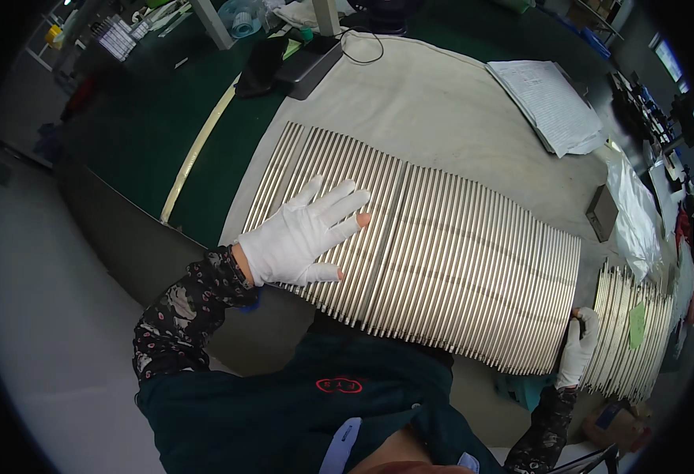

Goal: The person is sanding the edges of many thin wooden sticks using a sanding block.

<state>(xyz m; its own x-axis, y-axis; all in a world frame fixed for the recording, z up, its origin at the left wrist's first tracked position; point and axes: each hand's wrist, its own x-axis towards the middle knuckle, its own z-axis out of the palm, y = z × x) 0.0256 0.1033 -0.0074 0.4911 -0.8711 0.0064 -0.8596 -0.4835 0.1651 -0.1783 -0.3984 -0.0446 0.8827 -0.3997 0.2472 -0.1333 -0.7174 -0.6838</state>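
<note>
A row of thin silvery metal rods (457, 245) lies side by side across a pale cloth on the table, with narrow gaps in the row toward its left. My left hand (303, 233), in a white glove with bare thumb and index fingertips, rests flat on the left part of the row, fingers spread. At the row's right end, my right hand (578, 347), gloved in white too, stands upright against the last rods, fingers extended; it seems to hold nothing. Just right of it lies a second batch of rods (611, 332), with a green paper slip (637, 325) on top.
Papers (548, 103) lie at the back right, near a dark block (602, 213) and clear plastic wrap (633, 217). A phone (262, 66) and a grey box-shaped device (309, 67) with a cable sit at the back. A yellowish strip (201, 150) runs along the green tabletop at left.
</note>
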